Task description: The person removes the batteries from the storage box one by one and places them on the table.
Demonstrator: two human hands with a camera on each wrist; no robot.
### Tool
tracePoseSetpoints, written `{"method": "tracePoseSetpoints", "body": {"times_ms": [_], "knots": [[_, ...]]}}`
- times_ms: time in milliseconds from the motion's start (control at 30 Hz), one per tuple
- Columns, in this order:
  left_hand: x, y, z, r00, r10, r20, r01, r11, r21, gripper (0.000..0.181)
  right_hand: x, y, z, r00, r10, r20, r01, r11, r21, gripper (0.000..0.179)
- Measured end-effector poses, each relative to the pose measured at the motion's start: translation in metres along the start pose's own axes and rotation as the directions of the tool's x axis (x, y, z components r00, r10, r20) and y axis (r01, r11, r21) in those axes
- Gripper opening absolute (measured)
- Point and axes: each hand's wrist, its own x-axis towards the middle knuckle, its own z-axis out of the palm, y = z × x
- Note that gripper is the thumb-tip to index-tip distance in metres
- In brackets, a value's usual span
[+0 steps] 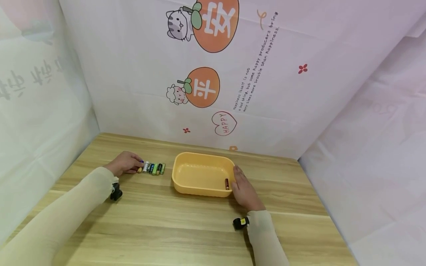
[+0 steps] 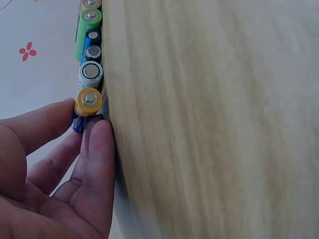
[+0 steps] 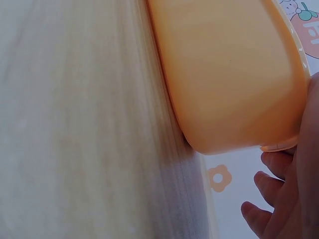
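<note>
My left hand [image 1: 125,163] pinches a blue battery with a yellow end [image 2: 88,102] between thumb and fingers. It is at the left end of a row of several batteries, right beside a white battery [image 2: 90,72]. Farther along lie blue and green batteries [image 1: 155,169], side by side on the table. A yellow plastic bin [image 1: 203,192] stands to the right of the row. One dark brown-red battery [image 1: 227,184] lies inside it, near the right end. My right hand [image 1: 245,190] holds the bin's right end by the rim, its fingers [image 3: 269,186] along the outside.
The wooden table [image 1: 173,229] carries the bin and the battery row near its back edge. White printed cloth [image 1: 139,74] rises behind and at both sides. A small black wrist camera [image 1: 116,192] sits on each wrist.
</note>
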Motion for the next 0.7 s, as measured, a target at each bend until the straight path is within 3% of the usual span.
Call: {"method": "tracePoseSetpoints", "body": {"times_ms": [267,700], "knots": [[-0.0031,0.0054,0.0026,1.000,0.029,0.005,-0.029,0.998,0.061,0.035,0.0001,0.0007,0.0008,1.000,0.002,0.003,-0.002,1.000,-0.010,0.056],[0.0003,0.0038,0.0050,0.999,0.036,0.001,-0.036,0.996,0.079,0.032,0.0005,0.0010,0.0003,1.000,0.010,-0.002,-0.011,1.000,-0.002,0.057]]}}
